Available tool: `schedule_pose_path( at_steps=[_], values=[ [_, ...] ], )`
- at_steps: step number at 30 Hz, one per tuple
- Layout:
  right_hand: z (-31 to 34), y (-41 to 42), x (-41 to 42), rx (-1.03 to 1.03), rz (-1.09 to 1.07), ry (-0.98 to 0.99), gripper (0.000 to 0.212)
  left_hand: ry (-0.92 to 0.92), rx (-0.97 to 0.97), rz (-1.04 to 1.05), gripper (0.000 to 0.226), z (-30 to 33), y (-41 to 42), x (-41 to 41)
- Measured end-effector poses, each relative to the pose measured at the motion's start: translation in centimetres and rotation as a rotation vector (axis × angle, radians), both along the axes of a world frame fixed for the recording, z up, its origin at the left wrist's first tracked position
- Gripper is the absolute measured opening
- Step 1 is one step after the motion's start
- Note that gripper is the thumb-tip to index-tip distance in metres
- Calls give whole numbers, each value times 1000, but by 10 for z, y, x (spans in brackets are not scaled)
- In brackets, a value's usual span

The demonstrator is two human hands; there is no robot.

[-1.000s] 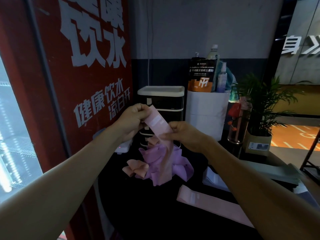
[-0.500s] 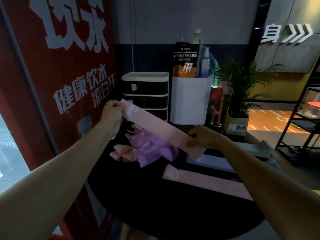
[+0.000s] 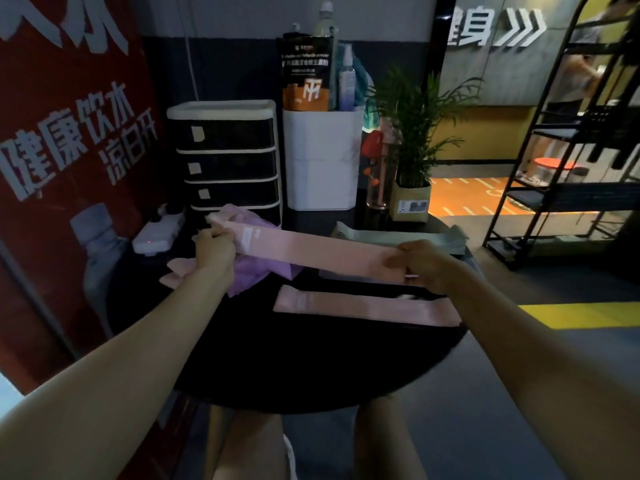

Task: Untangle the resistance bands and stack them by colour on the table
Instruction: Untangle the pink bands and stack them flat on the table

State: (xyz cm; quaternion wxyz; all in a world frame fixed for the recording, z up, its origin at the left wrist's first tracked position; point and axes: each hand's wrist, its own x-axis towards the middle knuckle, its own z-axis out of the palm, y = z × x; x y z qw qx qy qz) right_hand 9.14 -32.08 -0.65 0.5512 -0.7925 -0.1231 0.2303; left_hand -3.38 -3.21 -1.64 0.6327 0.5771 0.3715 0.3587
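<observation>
A pink resistance band (image 3: 322,252) is stretched flat and nearly level above the round black table (image 3: 311,368). My left hand (image 3: 214,251) grips its left end and my right hand (image 3: 424,263) grips its right end. Just below it a second pink band (image 3: 367,308) lies flat on the table. Behind my left hand sits a tangled heap of purple bands (image 3: 258,275) with pink loops (image 3: 176,270) sticking out on the left. A flat grey-green band (image 3: 398,237) lies at the back right, with a pale band (image 3: 332,273) partly hidden under the held one.
At the table's back stand a black drawer unit (image 3: 227,157), a white bin (image 3: 322,157) holding bottles and a pouch, and a potted plant (image 3: 412,188). A white power strip (image 3: 157,233) lies at left. A red sign (image 3: 69,133) fills the left; a black shelf rack (image 3: 561,150) stands right.
The pink band came up out of the tangle and is now pulled straight and level between both hands, lowered over the flat pink band. My view tilted down and right.
</observation>
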Motion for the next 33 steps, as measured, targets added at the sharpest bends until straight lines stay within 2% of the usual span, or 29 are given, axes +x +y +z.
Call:
schedule_pose_path(
  at_steps=[5, 9, 11, 14, 16, 17, 19, 24, 29, 33],
  values=[
    [-15, -28, -3, 118, -177, 81, 17, 106, 101, -21, 27, -20, -24, 3],
    [-29, -53, -3, -2, -314, -106, 27, 159, 166, -76, 13, -33, -45, 4],
    [-34, -61, -5, -72, -350, -170, 31, 206, 258, -85, 19, -38, -56, 3],
    [-40, -69, -12, -110, -411, -227, 25, 269, 373, -115, 21, -49, -64, 2],
    [-42, -73, -17, -132, -438, -290, 8, 296, 420, -146, 19, -53, -68, 0],
    [-42, -75, -19, -144, -451, -324, 6, 306, 442, -159, 18, -55, -69, -1],
    [-45, -78, -21, -173, -471, -363, 16, 318, 499, -175, 12, -58, -72, -3],
    [-60, -80, -25, -235, -498, -402, 15, 375, 611, -195, 11, -67, -82, -10],
    [-71, -80, -26, -250, -515, -436, 11, 353, 618, -202, 3, -72, -82, -13],
    [-78, -75, -24, -285, -502, -452, 14, 332, 630, -172, 11, -76, -81, -16]
  ],
)
